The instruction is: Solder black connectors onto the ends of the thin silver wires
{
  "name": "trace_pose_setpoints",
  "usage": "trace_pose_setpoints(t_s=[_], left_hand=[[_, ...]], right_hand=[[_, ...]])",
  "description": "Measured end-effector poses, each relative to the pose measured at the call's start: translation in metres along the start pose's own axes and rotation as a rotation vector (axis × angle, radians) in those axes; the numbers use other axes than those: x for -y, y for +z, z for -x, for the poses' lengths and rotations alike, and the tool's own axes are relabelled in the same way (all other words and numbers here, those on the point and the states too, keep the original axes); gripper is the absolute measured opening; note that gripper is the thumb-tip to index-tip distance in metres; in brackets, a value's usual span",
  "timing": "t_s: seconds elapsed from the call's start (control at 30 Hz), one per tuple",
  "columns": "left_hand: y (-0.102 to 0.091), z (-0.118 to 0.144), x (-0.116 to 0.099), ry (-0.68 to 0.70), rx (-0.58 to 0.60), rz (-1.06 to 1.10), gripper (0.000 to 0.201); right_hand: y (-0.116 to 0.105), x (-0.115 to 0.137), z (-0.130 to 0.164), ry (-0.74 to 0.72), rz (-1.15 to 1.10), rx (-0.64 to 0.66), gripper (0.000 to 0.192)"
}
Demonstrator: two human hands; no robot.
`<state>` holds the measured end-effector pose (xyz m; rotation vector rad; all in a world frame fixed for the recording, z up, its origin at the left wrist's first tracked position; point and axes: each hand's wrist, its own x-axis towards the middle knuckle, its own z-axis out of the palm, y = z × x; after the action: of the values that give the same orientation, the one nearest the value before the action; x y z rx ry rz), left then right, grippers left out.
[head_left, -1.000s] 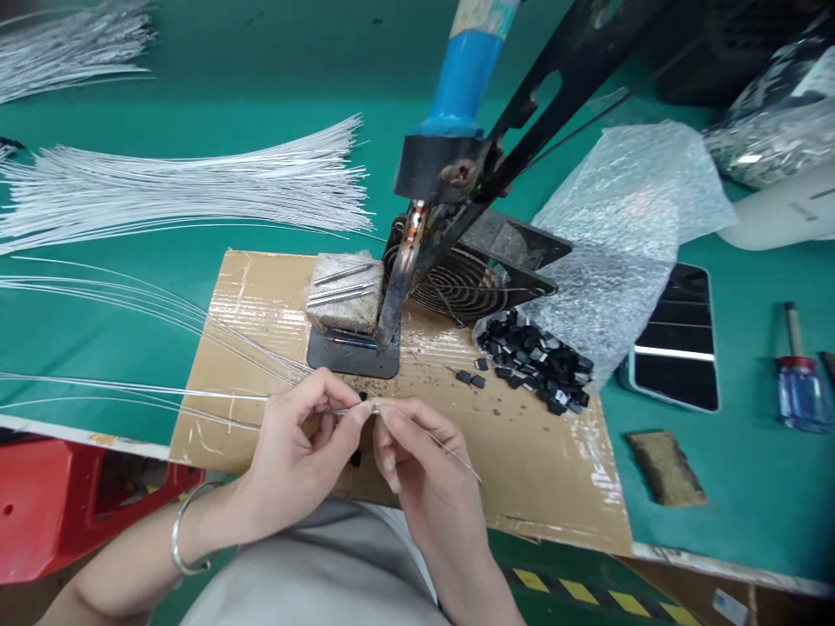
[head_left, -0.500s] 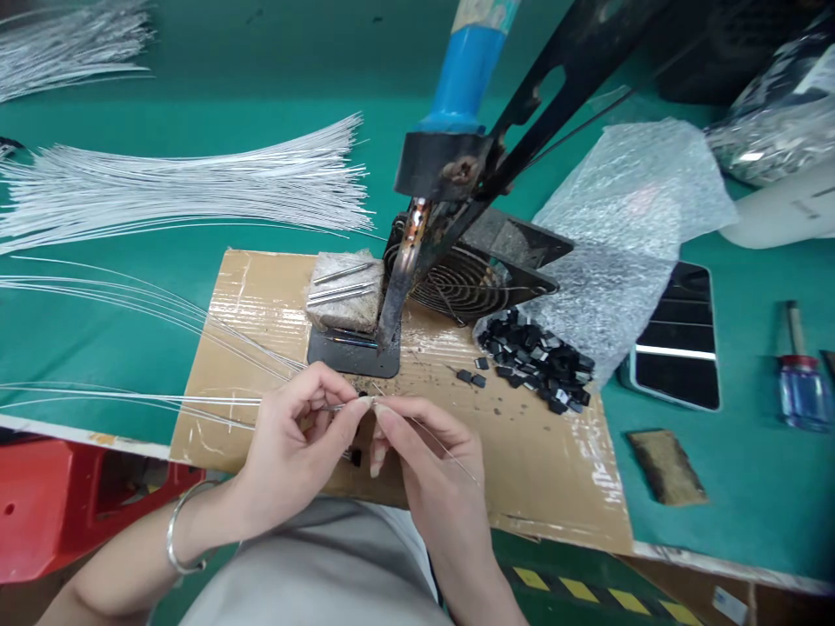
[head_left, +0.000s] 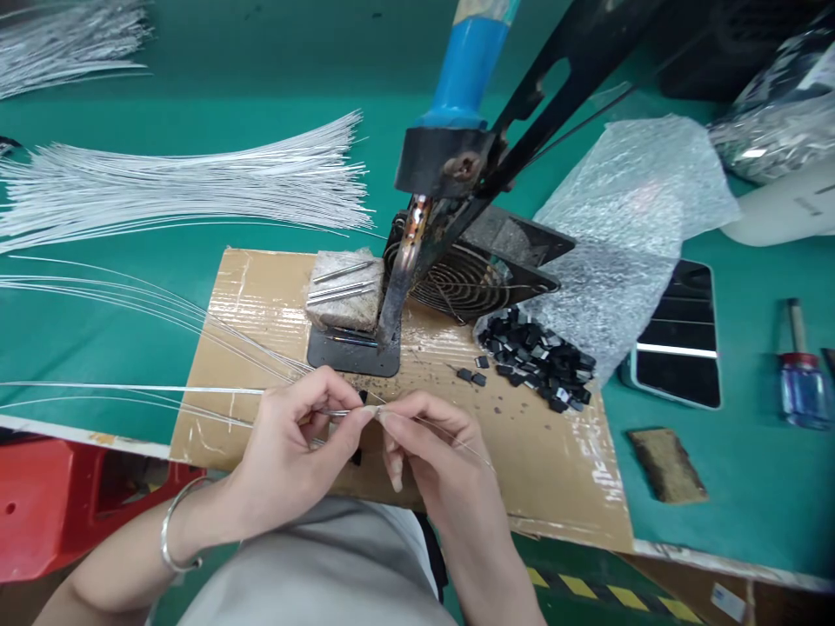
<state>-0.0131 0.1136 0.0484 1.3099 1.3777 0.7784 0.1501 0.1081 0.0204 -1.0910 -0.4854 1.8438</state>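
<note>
My left hand [head_left: 293, 452] is closed in a pinch on a white wire [head_left: 143, 388] that runs out to the left over the bench. In front of it, fingertip to fingertip, my right hand [head_left: 450, 461] pinches a fine silvery wire [head_left: 470, 449] trailing back over its knuckles. The exact meeting point of the two is too small to make out. Small black pieces [head_left: 356, 457] show under and behind my left fingers. Just beyond my hands, a mounted soldering iron with a blue handle [head_left: 460, 74] points its tip down at a dark plate [head_left: 358, 358].
Cardboard [head_left: 561, 487] lies beneath my hands. A fan [head_left: 463, 283] stands behind the iron, beside a block [head_left: 339, 309] bearing metal rods. Black parts [head_left: 544, 361] spill from a bubble-wrap bag [head_left: 626, 217]. A phone [head_left: 675, 339], screwdriver [head_left: 804, 391] and wire bundle [head_left: 196, 187] lie around.
Both hands have shifted slightly to the right, still pinched close together. Fewer of the white wires at the left now run straight into my left hand.
</note>
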Motion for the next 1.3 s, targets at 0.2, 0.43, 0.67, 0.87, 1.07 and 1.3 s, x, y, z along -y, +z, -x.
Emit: trace_pose_setpoints(t_s=[0.2,0.43,0.67,0.87,1.07,1.3], left_hand=[[0.000,-0.002,0.001,-0.005,-0.009,0.002,0.020],[0.005,0.000,0.008,0.039,-0.067,0.007,0.018],[0.012,0.001,0.011,0.100,-0.136,0.012,0.015],[0.007,-0.003,0.006,0.039,-0.127,0.046,0.016],[-0.001,-0.007,0.004,0.012,-0.101,-0.019,0.013],[-0.002,-0.006,0.003,0.014,-0.093,-0.001,0.011]], right_hand=[[0.000,0.004,0.001,0.026,0.008,-0.016,0.017],[0.002,-0.009,-0.001,-0.041,-0.096,-0.025,0.018],[0.013,-0.019,0.002,-0.090,-0.146,-0.081,0.015],[0.005,-0.020,0.004,-0.164,-0.046,-0.069,0.019],[-0.050,0.006,-0.005,-0.794,1.019,-0.576,0.020],[-0.072,0.017,-0.016,-0.979,1.599,-0.532,0.015]])
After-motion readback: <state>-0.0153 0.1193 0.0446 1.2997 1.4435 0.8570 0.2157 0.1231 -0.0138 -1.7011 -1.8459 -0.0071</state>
